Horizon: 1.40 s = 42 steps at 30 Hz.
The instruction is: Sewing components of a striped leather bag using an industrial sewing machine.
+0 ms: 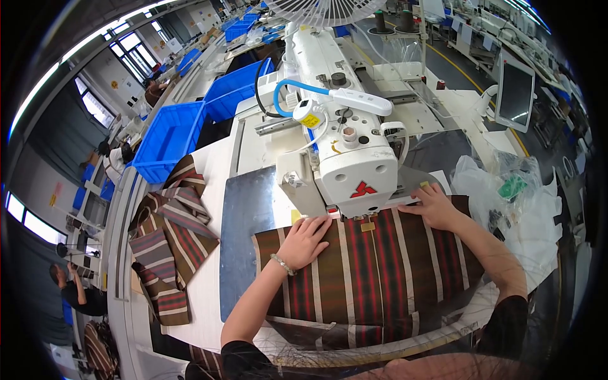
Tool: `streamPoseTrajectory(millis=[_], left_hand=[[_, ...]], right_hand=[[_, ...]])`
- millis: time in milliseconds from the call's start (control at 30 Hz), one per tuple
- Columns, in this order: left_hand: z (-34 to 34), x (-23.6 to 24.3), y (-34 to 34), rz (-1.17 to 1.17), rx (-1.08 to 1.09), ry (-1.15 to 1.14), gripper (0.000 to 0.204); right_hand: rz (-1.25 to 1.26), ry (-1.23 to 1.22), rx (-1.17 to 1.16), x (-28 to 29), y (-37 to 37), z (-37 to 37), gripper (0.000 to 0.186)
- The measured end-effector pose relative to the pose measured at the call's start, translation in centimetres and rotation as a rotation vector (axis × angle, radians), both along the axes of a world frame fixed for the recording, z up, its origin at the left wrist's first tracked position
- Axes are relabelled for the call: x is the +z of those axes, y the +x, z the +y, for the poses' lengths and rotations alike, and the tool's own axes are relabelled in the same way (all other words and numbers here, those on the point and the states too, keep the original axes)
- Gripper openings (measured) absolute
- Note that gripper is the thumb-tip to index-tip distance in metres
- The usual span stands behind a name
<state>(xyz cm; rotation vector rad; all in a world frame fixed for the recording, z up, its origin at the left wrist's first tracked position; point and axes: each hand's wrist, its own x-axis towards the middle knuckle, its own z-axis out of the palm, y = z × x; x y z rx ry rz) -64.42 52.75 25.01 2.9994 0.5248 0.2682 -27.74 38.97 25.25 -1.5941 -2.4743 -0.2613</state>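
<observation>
Under the head of a white industrial sewing machine lies a piece of striped fabric in brown, red, black and cream. Its near part hangs toward me over the table edge. My left hand rests flat on the fabric's far edge, left of the needle area, with its fingers stretched out. On the other side, my right hand lies on the far right edge of the fabric, fingers spread. A small brass-coloured plate sits on the fabric just below the machine head. The needle itself is hidden.
Folded striped fabric pieces lie on the table at left. Blue bins stand behind them. Clear plastic bags heap at right, below a screen on an arm. A fan hangs over the machine. Other people work at far left.
</observation>
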Motion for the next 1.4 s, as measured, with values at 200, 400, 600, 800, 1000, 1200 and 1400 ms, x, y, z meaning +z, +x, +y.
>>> streamPoseTrajectory(millis=[200, 400, 600, 800, 1000, 1200, 1400], left_hand=[[-2.5, -0.2, 1.5, 0.106, -0.083, 0.004, 0.064], [-3.3, 0.1, 1.0, 0.114, 0.006, 0.066, 0.061], [-3.2, 0.4, -1.9, 0.158, 0.172, 0.026, 0.064], [-3.1, 0.8, -3.2, 0.156, 0.212, -0.059, 0.063], [-4.1, 3.9, -5.1, 0.032, 0.198, -0.147, 0.049], [-5.8, 4.6, -6.0, -0.027, 0.167, -0.172, 0.046], [-8.4, 5.8, -4.0, -0.013, 0.081, -0.174, 0.045]], right_hand=[[-0.151, -0.059, -0.015, 0.1, -1.3, -1.3, 0.064], [-0.134, -0.043, -0.06, 1.6, -1.6, -4.0, 0.055], [0.044, 0.037, -0.206, 4.6, -0.3, -10.1, 0.044], [0.267, 0.301, -0.512, 3.9, 1.3, -18.7, 0.046], [0.197, 0.598, -0.688, 0.0, 1.9, -26.2, 0.014], [0.17, 0.616, -0.815, -1.3, 2.8, -28.4, 0.012], [0.299, 0.65, -0.832, 0.6, 2.5, -23.8, 0.015]])
